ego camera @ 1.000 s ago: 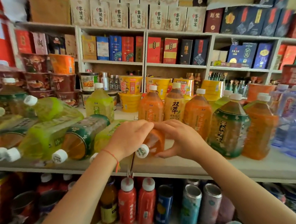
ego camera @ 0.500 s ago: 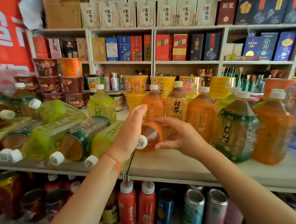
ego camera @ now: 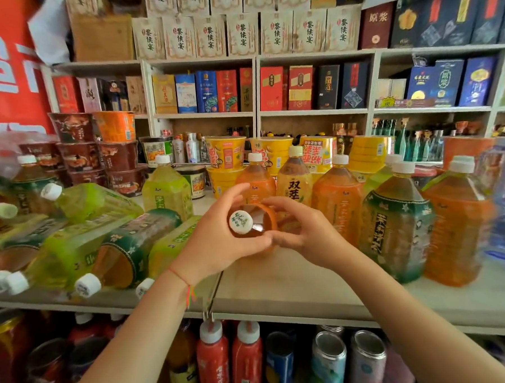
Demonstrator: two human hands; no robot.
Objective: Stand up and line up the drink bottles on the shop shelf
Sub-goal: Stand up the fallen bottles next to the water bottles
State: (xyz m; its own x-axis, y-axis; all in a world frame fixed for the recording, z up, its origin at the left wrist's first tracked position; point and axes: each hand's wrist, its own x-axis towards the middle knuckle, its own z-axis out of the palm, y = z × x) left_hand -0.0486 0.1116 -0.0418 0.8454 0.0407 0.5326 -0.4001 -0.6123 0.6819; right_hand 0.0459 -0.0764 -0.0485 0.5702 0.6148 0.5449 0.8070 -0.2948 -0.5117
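Two hands | left hand [ego camera: 218, 240], right hand [ego camera: 303, 232] gripping orange bottle [ego camera: 255, 220] | bare shelf [ego camera: 279, 286] front edge below

A shop: shelves [ego camera: 309, 288] crowded with drink bottles [ego camera: 399, 221] and boxed goods [ego camera: 272, 87].

shelf [ego camera: 309, 288] | lying bottles [ego camera: 125, 247] left | upright bottles [ego camera: 393, 228] right

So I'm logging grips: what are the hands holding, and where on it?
Both the left hand and right hand hold one orange bottle round its shoulder, below the cap.
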